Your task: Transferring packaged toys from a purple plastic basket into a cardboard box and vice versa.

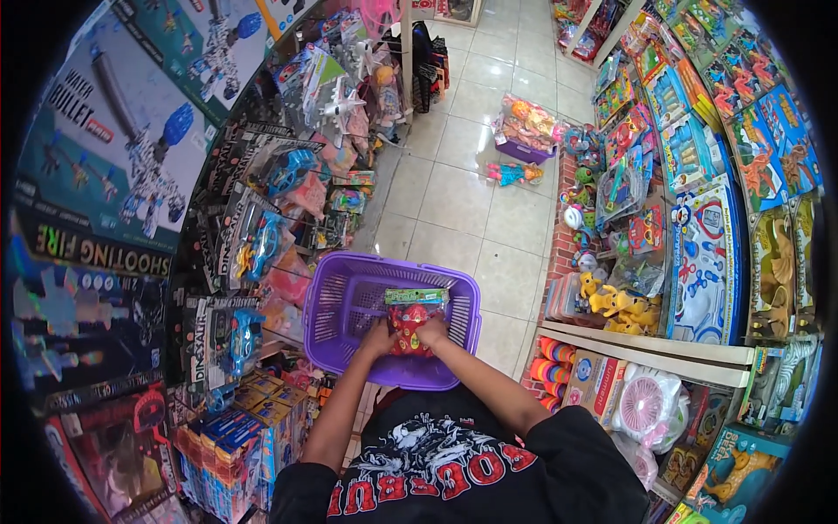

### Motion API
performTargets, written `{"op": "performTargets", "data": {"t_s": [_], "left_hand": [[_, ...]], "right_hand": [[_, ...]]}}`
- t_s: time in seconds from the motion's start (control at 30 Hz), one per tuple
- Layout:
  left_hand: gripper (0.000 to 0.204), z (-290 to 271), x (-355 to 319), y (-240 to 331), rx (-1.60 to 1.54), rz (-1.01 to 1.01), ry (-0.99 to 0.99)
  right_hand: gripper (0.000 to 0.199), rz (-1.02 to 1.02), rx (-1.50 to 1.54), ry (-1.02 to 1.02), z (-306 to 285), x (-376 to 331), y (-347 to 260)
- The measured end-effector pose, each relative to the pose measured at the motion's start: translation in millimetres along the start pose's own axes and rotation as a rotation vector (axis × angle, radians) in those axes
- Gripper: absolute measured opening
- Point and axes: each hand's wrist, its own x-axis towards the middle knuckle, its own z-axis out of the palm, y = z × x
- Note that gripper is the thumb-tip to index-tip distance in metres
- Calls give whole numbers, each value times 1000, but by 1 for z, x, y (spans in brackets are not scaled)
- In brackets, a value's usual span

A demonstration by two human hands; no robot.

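A clear bag of red toys (408, 320) with a green header card is held upright over the purple plastic basket (471, 325). My left hand (379, 338) is closed on the bag's left side, and my right hand (431, 333) grips its right side. The fingers of both hands are partly hidden by the bag. Slotted walls surround the basket, which sits just in front of my body. Its floor shows to the left of the bag.
Packaged toys (262, 240) hang along the left, near large boxed toy guns (131, 131). Right-hand shelves hold yellow animal figures (615, 301) and a pink-and-white fan (648, 403). On the tiled aisle (454, 192) stand a purple bin of dolls (524, 153) and a blue-dressed doll (513, 174).
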Motion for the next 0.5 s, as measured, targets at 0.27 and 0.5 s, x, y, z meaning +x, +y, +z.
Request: {"op": "performTargets", "data": {"t_s": [0.27,0.5], "left_hand": [[36,-56,-131,42,-86,352,740],[17,40,-209,9,-157,257,961]], "right_hand": [[34,-602,920,-213,-110,-97,-8],[12,-672,959,341,-140,-155,65]]}}
